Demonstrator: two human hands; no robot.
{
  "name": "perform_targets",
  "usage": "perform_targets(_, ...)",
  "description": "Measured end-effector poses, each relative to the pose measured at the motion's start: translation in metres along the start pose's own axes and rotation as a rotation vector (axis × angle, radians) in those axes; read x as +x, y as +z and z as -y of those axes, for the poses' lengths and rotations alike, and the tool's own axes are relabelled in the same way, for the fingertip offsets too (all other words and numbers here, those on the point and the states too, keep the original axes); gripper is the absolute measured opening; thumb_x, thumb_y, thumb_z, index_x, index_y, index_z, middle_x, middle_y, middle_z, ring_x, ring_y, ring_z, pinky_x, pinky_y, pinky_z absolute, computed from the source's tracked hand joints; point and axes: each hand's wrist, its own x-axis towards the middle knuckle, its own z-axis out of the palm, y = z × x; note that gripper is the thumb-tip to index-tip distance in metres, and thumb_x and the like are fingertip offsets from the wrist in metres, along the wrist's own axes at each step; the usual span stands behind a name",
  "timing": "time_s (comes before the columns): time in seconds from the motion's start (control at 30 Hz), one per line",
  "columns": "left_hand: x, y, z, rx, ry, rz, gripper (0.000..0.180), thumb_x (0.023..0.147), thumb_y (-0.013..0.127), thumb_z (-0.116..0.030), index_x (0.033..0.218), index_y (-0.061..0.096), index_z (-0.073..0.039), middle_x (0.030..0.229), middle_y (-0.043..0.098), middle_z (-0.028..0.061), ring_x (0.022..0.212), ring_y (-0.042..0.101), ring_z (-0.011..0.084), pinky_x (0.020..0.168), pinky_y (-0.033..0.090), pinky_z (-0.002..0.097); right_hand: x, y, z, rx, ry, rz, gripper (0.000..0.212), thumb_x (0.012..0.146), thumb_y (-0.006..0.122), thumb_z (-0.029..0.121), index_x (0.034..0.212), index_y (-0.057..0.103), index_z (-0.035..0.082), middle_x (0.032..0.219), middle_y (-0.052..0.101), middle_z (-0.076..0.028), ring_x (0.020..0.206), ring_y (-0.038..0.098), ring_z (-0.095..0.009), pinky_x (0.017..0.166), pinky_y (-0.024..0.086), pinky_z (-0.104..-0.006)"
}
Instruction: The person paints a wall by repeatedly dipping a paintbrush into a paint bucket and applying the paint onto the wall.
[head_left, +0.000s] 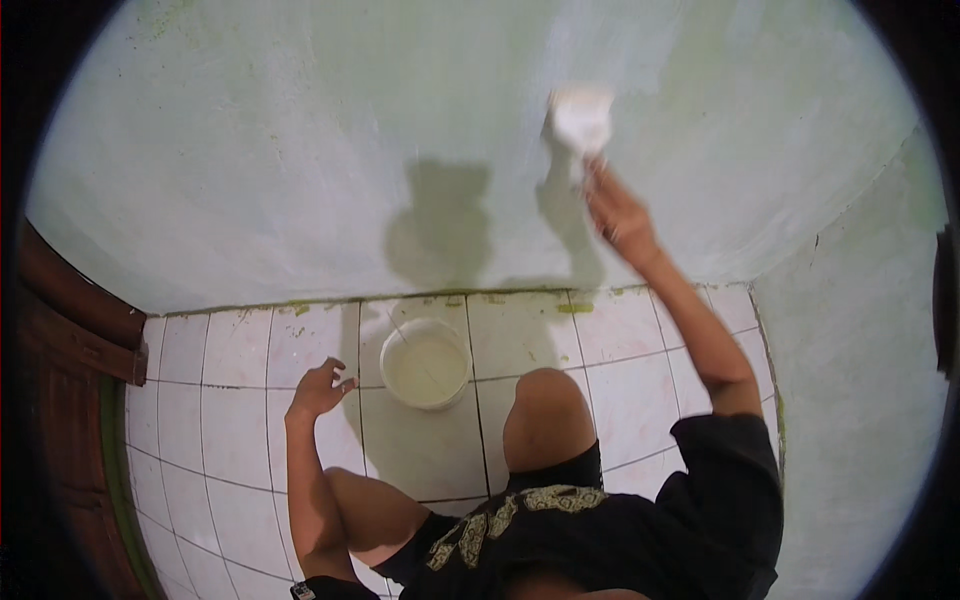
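Note:
My right hand (622, 218) is closed round the handle of a wide paintbrush (582, 118), raised against the pale green wall (330, 130). White paint covers the brush head, and its bristle end points up the wall. Motion blurs the brush and fingers a little. Off to the left, my left hand (322, 388) hangs over the floor tiles with its fingers apart and nothing in them. Just right of it stands a white bucket (425, 392) of pale, whitish liquid, with a thin stick (396, 322) leaning out over its far rim. The left hand does not touch the bucket.
White floor tiles (235, 425) meet the wall along a line with green paint spots (575, 308). A brown wooden door (70, 430) is at the left. Another wall (850, 400) closes the right side. My bent knee (548, 415) is near the bucket.

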Motion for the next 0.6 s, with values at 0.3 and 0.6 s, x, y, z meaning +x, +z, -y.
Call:
perform_targets(0.3, -0.004, 0.014, 0.008, 0.033, -0.02, 0.06, 0.053, 0.071, 0.064, -0.046, 0.102, 0.054, -0.005, 0.089, 0.062, 0.0165, 0.087, 0.059, 0.0306, 0.075, 0.046, 0.0374, 0.092, -0.111, -0.032, 0.354, 0.105, 0.21, 0.015, 0.067, 0.053, -0.007, 0.08, 0.057, 0.0, 0.08, 0.059, -0.014, 0.067, 0.057, -0.025, 0.062, 0.046, -0.0285)
perform_targets(0.6, -0.002, 0.01, -0.002, 0.034, -0.065, 0.071, 0.053, 0.072, 0.062, -0.046, 0.105, 0.054, -0.005, 0.095, 0.061, 0.0172, 0.091, 0.058, 0.0304, 0.078, 0.046, 0.0367, 0.197, -0.205, -0.055, -0.187, 0.003, -0.587, 0.009, 0.078, 0.055, -0.001, 0.085, 0.061, -0.002, 0.091, 0.063, -0.015, 0.079, 0.063, -0.023, 0.065, 0.051, -0.0289)
